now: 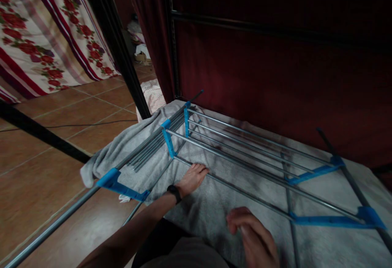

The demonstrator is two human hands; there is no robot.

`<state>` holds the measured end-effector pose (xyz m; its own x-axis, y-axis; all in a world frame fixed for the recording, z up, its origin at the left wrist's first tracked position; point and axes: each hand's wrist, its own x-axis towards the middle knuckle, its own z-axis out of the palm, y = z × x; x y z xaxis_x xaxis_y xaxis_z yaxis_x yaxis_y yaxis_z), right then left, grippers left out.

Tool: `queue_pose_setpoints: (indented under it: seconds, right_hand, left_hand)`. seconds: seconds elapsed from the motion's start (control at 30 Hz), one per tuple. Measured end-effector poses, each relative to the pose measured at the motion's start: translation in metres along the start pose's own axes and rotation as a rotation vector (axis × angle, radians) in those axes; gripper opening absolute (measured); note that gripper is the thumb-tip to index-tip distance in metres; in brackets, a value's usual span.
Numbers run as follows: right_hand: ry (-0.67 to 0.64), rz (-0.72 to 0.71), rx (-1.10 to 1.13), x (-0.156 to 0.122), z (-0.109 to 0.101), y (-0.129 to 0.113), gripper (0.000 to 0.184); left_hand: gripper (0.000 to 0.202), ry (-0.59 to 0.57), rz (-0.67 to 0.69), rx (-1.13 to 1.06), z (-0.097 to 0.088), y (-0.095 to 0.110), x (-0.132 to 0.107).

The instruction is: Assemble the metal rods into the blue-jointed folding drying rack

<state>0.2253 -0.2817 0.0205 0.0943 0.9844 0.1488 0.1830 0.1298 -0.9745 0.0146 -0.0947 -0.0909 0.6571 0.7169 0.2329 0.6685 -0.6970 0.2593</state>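
A partly assembled rack of grey metal tubes (232, 160) with blue plastic brackets (333, 220) lies across a grey blanket (211, 207). My left hand (192, 178), with a dark band on the wrist, is closed around the near tube, close to a blue bracket (169, 139). Lower right, my right hand (255, 233) is raised clear of the tubes. Its fingers are loosely bent, with the thumb apart, and slightly blurred; nothing shows in them. Several loose thin tubes (150, 151) lie side by side on the blanket, left of the joined section.
Black metal frame posts (122, 56) stand at the left, with a dark red curtain (260, 76) behind the blanket. A floral cloth (55, 35) hangs over the tiled floor (101, 98). One long tube (55, 227) juts out at lower left. A thin cable (76, 125) crosses the floor.
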Motion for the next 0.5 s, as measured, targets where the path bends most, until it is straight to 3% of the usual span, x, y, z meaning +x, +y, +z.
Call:
queue_pose_setpoints:
  seconds: [0.1,0.2,0.27,0.37,0.5]
  right_hand:
    - [0.181,0.179,-0.123,0.007,0.000,0.061,0.039]
    - [0.325,0.155,-0.232,-0.009,-0.005,0.131,0.049]
    - [0.299,0.094,-0.320,-0.021,-0.009,0.167,0.055]
    - [0.233,0.016,-0.426,-0.032,-0.010,0.194,0.055]
    - [0.221,-0.040,-0.499,-0.032,-0.005,0.196,0.050]
  left_hand:
    - [0.034,0.038,0.074,-0.034,-0.017,0.010,-0.008]
    - [0.030,0.130,0.173,-0.094,-0.039,0.031,-0.012]
    - [0.027,0.259,0.227,-0.195,-0.058,0.051,-0.006]
    - [0.023,0.521,0.235,-0.416,-0.101,0.083,0.017]
    - [0.020,0.844,0.191,-0.580,-0.173,0.110,0.063]
